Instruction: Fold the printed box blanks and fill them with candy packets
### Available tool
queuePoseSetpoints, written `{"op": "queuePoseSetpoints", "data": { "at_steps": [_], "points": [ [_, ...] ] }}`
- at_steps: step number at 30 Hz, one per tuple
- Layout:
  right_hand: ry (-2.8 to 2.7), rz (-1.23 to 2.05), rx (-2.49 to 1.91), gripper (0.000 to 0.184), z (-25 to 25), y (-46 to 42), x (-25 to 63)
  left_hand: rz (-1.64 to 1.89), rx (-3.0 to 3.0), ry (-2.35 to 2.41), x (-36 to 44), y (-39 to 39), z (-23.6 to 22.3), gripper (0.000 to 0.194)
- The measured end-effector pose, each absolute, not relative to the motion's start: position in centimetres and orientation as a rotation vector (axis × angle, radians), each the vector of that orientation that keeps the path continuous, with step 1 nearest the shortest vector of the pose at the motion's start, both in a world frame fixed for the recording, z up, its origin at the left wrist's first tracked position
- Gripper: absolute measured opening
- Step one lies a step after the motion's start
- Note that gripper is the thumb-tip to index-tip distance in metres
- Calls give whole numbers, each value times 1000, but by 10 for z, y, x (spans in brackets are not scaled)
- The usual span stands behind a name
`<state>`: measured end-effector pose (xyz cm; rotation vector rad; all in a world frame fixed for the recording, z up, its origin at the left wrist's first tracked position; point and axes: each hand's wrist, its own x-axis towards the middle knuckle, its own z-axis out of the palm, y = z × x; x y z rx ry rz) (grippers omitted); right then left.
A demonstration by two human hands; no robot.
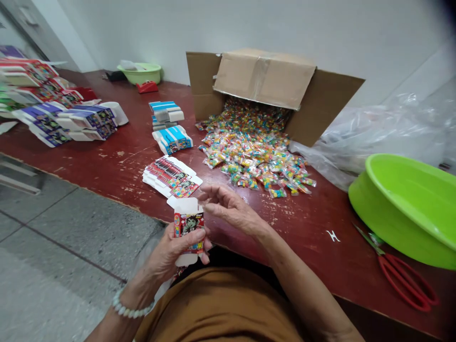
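My left hand (174, 251) grips a small red printed carton (188, 228) held upright at the table's near edge, its white top flaps standing open. My right hand (228, 206) hovers right beside the carton's open top, fingers curled and pinched together; what they hold, if anything, is hidden. Just beyond lies a stack of flat red cartons (171, 176). Further back a heap of small candy bags (254, 154) spills from a cardboard box (263, 85) lying on its side.
The dark red table (313, 223) carries blue flat cartons (173, 138), stacks of filled boxes (71, 121) at far left, a green basin (409, 204) and red scissors (402, 275) at right, clear plastic sheeting (384, 128), and a small green bowl (140, 72) by the wall.
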<state>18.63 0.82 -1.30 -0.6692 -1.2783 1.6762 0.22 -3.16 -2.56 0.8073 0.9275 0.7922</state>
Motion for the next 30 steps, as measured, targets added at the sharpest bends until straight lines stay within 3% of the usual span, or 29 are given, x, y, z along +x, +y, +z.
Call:
{"op": "queuePoseSetpoints", "data": {
  "at_steps": [4,8,11,14,16,22,30],
  "points": [
    [-1181,1900,-829,31,-20,-9,180,868,787,994,11,-28,-28,40],
    [-1165,1601,-1002,21,-26,-7,174,1026,876,1105,17,-30,-24,53],
    [-1216,1455,-1055,21,-28,-2,174,1241,945,1184,19,-34,-19,66],
    [-1184,1413,-1049,34,-30,-3,173,1314,1022,1207,20,-37,-19,74],
    [-1186,1394,-1001,37,-30,-5,172,1305,1068,1202,19,-37,-21,70],
    [-1294,1385,-923,26,-32,-1,174,1200,1179,1208,5,-27,-30,33],
    [-1046,1588,-1010,37,-39,9,176,1143,1220,1242,4,-18,-27,32]
  ]
}}
